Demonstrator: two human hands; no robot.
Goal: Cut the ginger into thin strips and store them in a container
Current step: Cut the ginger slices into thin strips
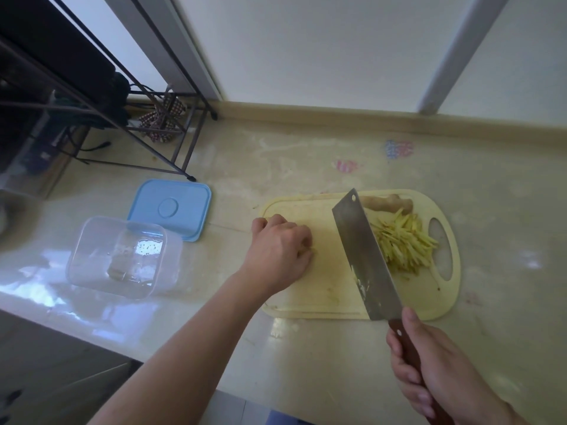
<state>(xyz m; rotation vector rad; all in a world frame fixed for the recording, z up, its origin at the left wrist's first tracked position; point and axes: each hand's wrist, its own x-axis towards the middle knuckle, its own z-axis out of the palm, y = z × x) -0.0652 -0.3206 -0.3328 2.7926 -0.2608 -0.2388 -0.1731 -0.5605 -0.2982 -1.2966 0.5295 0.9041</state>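
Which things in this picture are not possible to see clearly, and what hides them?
- Head view: whatever the left hand holds down on the cutting board is hidden under its curled fingers.
- Head view: the cleaver blade covers part of the ginger strips and one end of the uncut ginger piece.
- Head view: the right hand is cut off by the bottom edge.
- Head view: the dark shelf contents at top left are too dim to identify.

No legible text, label, brand or number anywhere.

Cutting board (322,289) right of centre, strips (405,243) and ginger piece (388,204) at its upper right; container (122,256) left, lid (171,207) just above it; rack (101,96) upper left.
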